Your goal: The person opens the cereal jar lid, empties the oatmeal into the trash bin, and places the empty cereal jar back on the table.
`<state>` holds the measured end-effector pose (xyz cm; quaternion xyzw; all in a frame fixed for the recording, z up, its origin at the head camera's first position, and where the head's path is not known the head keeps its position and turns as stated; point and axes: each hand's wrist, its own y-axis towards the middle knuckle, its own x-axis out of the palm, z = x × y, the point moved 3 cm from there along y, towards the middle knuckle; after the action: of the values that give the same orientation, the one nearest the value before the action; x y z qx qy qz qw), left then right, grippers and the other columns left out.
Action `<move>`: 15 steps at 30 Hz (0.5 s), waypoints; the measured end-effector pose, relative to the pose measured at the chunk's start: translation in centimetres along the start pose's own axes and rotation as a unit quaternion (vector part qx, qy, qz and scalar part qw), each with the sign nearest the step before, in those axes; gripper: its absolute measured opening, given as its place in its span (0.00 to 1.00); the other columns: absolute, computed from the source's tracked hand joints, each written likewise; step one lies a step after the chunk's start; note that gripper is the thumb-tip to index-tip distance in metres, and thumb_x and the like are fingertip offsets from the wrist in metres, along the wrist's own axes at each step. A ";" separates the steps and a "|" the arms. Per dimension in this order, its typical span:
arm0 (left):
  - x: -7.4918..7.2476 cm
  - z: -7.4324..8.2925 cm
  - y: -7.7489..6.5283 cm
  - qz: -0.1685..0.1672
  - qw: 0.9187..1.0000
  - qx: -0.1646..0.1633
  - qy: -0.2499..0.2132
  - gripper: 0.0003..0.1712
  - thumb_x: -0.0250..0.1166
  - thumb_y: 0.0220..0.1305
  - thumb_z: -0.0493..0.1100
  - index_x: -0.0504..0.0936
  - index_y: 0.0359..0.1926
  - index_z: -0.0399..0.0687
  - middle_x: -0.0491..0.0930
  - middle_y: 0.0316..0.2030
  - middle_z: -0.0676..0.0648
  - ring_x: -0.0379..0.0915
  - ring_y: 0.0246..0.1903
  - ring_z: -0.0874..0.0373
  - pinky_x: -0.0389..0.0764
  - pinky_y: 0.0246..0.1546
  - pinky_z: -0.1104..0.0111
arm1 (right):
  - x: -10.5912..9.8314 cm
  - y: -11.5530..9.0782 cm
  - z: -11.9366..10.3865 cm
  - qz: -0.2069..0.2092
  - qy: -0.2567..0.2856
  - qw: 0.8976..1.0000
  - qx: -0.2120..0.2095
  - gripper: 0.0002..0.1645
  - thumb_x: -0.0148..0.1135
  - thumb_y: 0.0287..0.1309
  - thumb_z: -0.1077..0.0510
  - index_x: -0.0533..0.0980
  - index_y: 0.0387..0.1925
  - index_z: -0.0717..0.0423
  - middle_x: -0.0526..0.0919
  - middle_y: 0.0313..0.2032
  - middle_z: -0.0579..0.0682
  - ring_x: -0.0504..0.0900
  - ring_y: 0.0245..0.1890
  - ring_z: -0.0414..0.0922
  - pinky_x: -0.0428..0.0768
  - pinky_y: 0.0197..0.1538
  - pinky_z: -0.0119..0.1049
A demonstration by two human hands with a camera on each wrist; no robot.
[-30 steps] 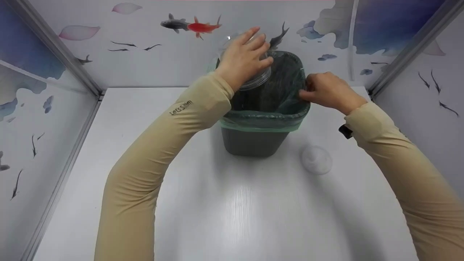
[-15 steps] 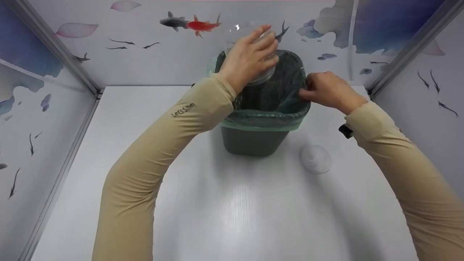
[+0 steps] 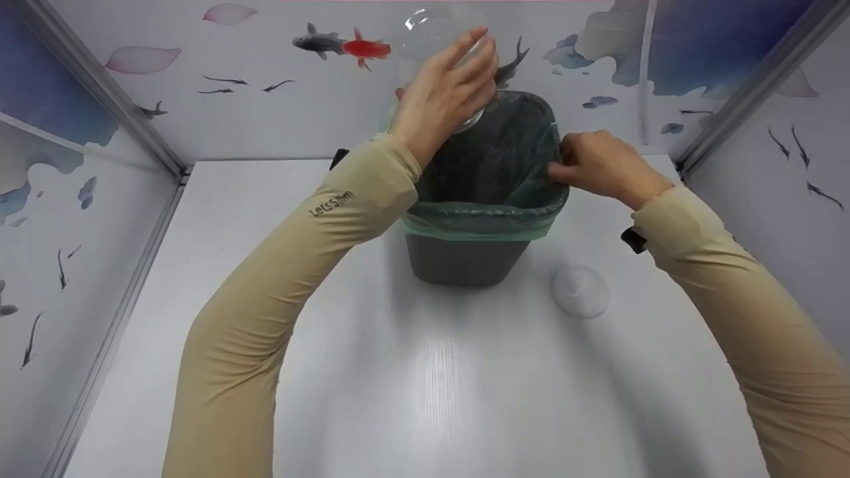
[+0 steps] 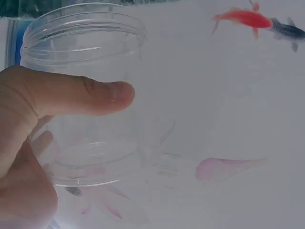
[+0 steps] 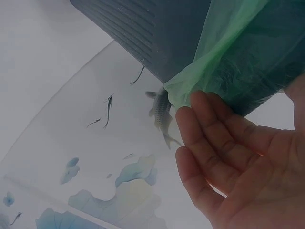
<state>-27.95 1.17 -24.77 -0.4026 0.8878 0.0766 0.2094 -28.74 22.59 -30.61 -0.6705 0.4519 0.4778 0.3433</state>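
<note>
My left hand (image 3: 443, 96) grips a clear plastic jar (image 3: 431, 33) above the back left of a grey trash bin (image 3: 465, 259). The jar is tipped with its mouth toward the bin. In the left wrist view, my thumb lies across the jar's wall, and its threaded neck (image 4: 86, 33) is bare, with no contents visible inside. A thin green bag (image 3: 481, 229) lines the bin and folds over its rim. My right hand (image 3: 607, 166) holds the bin's right rim through the bag, thumb toward the inside and fingers outside.
A round clear lid (image 3: 580, 291) lies on the white table (image 3: 438, 385), in front of the bin and to its right. Walls printed with fish and petals close off the back (image 3: 265, 126) and both sides.
The jar has risen out of the bin's mouth, up and slightly left with my left hand, and more of the bin's inside shows. My right hand stays on the rim.
</note>
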 end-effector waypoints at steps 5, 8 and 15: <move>-0.5 0.2 -0.1 0.009 1.000 0.008 -0.002 0.55 0.65 0.59 0.28 0.38 0.76 0.49 0.38 0.74 0.39 0.28 0.73 0.46 0.27 0.69 0.52 | 0.1 0.2 0.1 0.002 0.001 1.000 -0.001 0.15 0.56 0.59 0.54 0.75 0.32 0.64 0.79 0.24 0.55 0.74 0.23 0.50 0.70 0.25 0.41; -0.8 0.3 -0.1 0.018 1.000 0.008 0.011 0.57 0.66 0.56 0.27 0.38 0.76 0.47 0.38 0.74 0.38 0.28 0.72 0.45 0.28 0.69 0.52 | 0.1 0.2 0.2 0.001 0.006 1.000 0.001 0.15 0.56 0.59 0.54 0.76 0.33 0.65 0.79 0.25 0.56 0.75 0.24 0.50 0.71 0.25 0.41; -0.5 0.5 -0.1 0.061 0.998 0.031 0.014 0.55 0.66 0.58 0.30 0.40 0.76 0.49 0.41 0.74 0.41 0.31 0.72 0.47 0.31 0.69 0.55 | 0.0 0.1 0.5 0.003 0.017 1.000 0.000 0.17 0.57 0.61 0.53 0.76 0.36 0.66 0.80 0.29 0.58 0.76 0.27 0.51 0.73 0.29 0.43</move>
<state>-27.47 1.56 -25.01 -0.3423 0.9155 0.0560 0.2039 -28.99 23.01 -30.81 -0.6769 0.4599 0.4675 0.3342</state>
